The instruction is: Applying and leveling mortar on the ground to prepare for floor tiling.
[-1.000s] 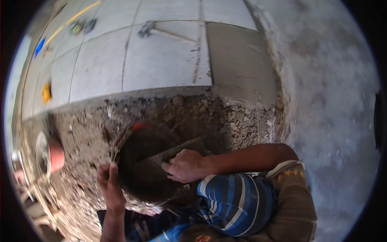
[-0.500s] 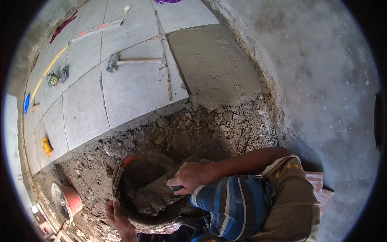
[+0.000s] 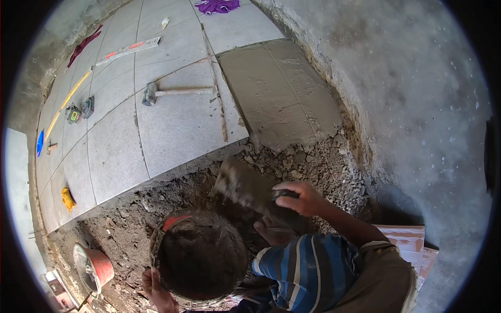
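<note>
The right hand (image 3: 300, 198) had its fingers closed around the handle of a mortar-laden trowel (image 3: 245, 187), raised just above the bucket (image 3: 201, 255). The left hand (image 3: 156, 287) gripped the bucket's near rim, below the tiled floor (image 3: 172, 120).

Pale grey speckled tiles (image 3: 172, 125) fill the upper left of the frame. A purple cloth (image 3: 216, 6) lies at the top edge, a dark red rag (image 3: 83, 44) in the upper left. A yellow object (image 3: 68, 199) sits at the left. The small bucket (image 3: 96, 267) at the lower left is red-orange. The sleeve (image 3: 308, 271) at the bottom is blue with white stripes. The trowel (image 3: 245, 188) is grey with mortar, and the round pan (image 3: 201, 258) holds dark brown mix.
</note>
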Demonstrator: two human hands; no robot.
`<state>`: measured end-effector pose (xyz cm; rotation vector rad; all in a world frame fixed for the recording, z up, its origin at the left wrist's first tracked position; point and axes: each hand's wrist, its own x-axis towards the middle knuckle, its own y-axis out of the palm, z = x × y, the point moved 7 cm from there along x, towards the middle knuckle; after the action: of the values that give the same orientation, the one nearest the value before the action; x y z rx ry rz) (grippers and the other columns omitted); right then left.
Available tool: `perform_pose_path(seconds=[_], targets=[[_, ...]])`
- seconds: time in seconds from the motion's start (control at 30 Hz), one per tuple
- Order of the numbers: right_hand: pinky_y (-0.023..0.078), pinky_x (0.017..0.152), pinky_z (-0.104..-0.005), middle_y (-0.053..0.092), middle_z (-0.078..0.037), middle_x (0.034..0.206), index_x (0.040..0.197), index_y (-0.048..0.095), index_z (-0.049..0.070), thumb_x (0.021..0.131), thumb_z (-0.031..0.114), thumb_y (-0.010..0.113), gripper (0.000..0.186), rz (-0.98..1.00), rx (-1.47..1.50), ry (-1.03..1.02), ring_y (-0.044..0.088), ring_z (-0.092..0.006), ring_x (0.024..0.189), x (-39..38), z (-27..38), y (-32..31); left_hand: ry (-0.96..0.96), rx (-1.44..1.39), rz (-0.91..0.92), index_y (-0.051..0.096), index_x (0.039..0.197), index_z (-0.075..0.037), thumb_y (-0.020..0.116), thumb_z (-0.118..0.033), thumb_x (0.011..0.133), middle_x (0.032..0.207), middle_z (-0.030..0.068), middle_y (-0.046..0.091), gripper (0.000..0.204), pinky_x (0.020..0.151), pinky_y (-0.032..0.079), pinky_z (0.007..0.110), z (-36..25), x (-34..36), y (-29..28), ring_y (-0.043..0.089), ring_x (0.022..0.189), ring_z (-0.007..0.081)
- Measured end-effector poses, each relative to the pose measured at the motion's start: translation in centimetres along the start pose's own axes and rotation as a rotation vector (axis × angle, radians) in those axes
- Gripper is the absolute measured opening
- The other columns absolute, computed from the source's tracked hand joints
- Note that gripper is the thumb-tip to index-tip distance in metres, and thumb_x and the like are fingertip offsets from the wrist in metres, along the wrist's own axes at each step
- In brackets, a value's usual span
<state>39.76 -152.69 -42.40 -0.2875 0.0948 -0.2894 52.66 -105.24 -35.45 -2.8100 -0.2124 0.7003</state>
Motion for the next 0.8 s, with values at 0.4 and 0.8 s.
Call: perform_pose_path(seconds=[0.4, 0.8], targets=[[0.04, 0.043, -0.0292, 0.056, -0.003, 0.06, 0.115, 0.064, 0.005, 0.097, 0.042, 0.057, 0.042, -0.21, 0.282, 0.512, 0.049, -0.0109, 0.043, 0.8, -8.2, -4.0, 0.011, 0.03, -0.032, 0.054, 0.087, -0.015, 0.061, -0.019, 0.099, 0.068, -0.0064, 0.048, 0.015, 0.05, 0.032, 0.021, 1.2, 0.9, -1.2, 0.042, 0.057, 0.0048], [0.054, 0.081, -0.0534, 0.07, -0.027, 0.096, 0.126, 0.059, 0.002, 0.097, 0.04, 0.052, 0.048, -0.302, -0.886, 0.495, 0.068, -0.0449, 0.089, 8.2, -8.7, -8.9, 0.223, 0.047, 0.023, 0.053, 0.081, -0.015, 0.063, -0.022, 0.098, 0.068, -0.0063, 0.048, 0.021, 0.05, 0.029, 0.021, 0.1, 0.6, -0.8, 0.04, 0.057, 0.0037]])
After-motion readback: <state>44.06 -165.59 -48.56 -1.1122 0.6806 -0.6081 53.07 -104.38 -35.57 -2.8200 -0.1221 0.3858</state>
